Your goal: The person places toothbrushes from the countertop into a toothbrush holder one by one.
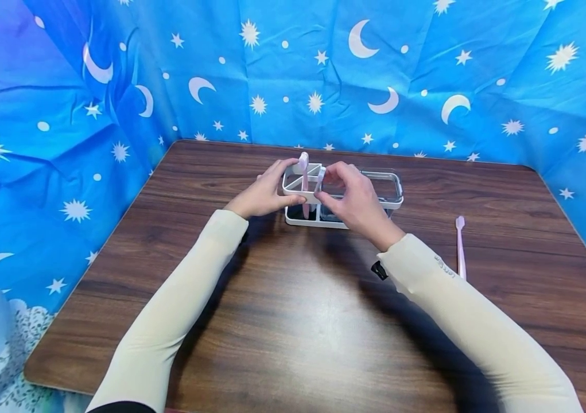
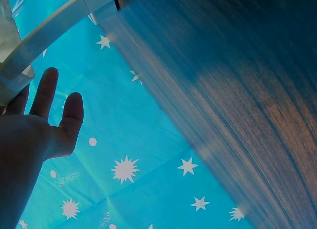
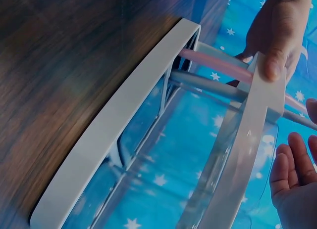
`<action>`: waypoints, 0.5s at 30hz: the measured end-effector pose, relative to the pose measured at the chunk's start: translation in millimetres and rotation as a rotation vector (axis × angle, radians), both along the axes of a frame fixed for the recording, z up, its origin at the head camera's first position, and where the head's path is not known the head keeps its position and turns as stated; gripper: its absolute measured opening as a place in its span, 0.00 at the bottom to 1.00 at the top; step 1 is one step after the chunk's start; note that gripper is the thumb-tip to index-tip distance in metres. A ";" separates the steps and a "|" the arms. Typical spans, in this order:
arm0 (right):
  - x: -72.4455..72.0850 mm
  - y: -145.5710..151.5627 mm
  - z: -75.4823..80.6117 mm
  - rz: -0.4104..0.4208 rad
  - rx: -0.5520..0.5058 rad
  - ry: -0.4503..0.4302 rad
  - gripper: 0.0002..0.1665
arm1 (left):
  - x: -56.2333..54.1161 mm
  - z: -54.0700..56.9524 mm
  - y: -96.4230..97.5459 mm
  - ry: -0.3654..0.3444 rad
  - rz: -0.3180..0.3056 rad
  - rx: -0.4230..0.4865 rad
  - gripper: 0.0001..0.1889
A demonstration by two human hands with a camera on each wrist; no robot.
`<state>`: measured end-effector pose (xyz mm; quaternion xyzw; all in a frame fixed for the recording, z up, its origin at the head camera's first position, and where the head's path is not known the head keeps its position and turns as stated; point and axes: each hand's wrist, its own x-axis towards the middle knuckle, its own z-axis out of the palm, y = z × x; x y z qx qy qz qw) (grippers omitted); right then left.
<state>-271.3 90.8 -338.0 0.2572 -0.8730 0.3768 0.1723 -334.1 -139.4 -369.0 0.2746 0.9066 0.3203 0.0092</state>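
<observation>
fingers and thumb of your left hand are clasped on the left end of the white toothbrush organizer, while those of your right hand pinch the upper part of a gray toothbrush. beneath it all you have a dark wood-grain table, and the organizer stands toward its far edge. a clear-walled bin sits in the organizer's wider right part. in the narrower, divided left end, a pink toothbrush stands upright, its handle reaching down low inside; just beside it runs the gray toothbrush's handle. you have a second pink toothbrush lying on the table, right of the organizer and well apart.
</observation>
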 end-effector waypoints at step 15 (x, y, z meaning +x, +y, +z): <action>4.8 42.0 2.5 -0.091 0.018 -0.017 0.21 | -1.0 2.5 0.5 -0.011 -0.005 -0.011 0.48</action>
